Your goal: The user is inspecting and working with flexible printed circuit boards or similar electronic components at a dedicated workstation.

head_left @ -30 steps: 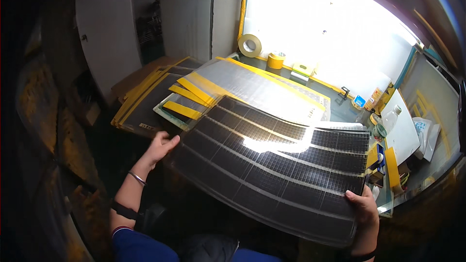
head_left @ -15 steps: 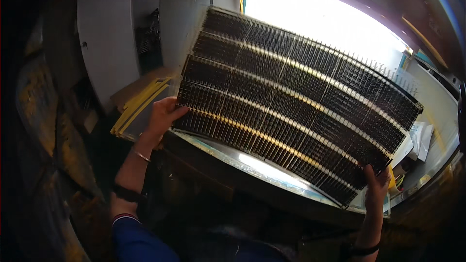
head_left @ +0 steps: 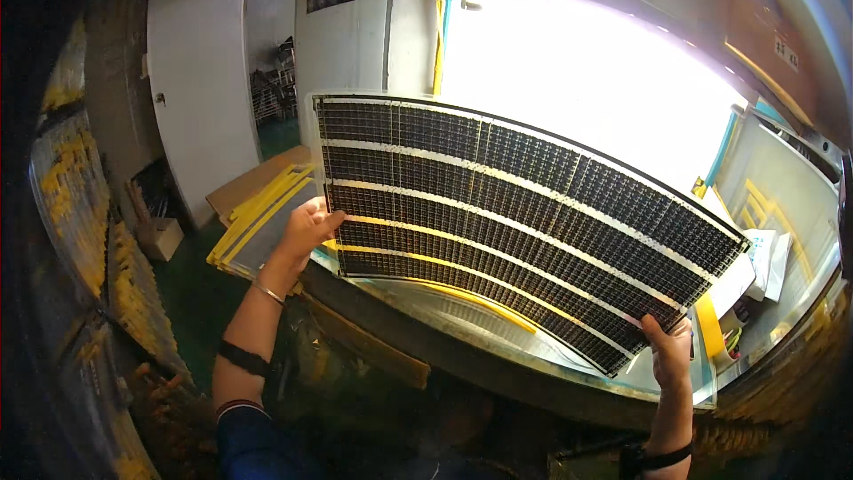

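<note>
A large thin sheet (head_left: 529,182), printed with black gridded bands and pale strips between them, is held up in front of me. It has a clear margin along its left side and slopes down to the right. My left hand (head_left: 309,229) pinches its left edge, thumb on the near face. At the lower right corner, my right hand (head_left: 670,351) grips the sheet with the thumb in front. The fingers behind the sheet are mostly hidden. Beneath it, a glass-topped table (head_left: 391,302) shows along its near edge.
A glaring white lit area (head_left: 586,62) fills the space behind the sheet. Yellow-edged flat frames (head_left: 258,222) lie to the left, with a small cardboard box (head_left: 160,238) on the floor and a white door (head_left: 200,89) beyond. White papers (head_left: 771,262) and a yellow holder (head_left: 708,324) sit at right.
The sheet's upper edge has come down, and its left end has shifted left. My left hand has moved slightly right and down, my right hand slightly left. Both keep their grip.
</note>
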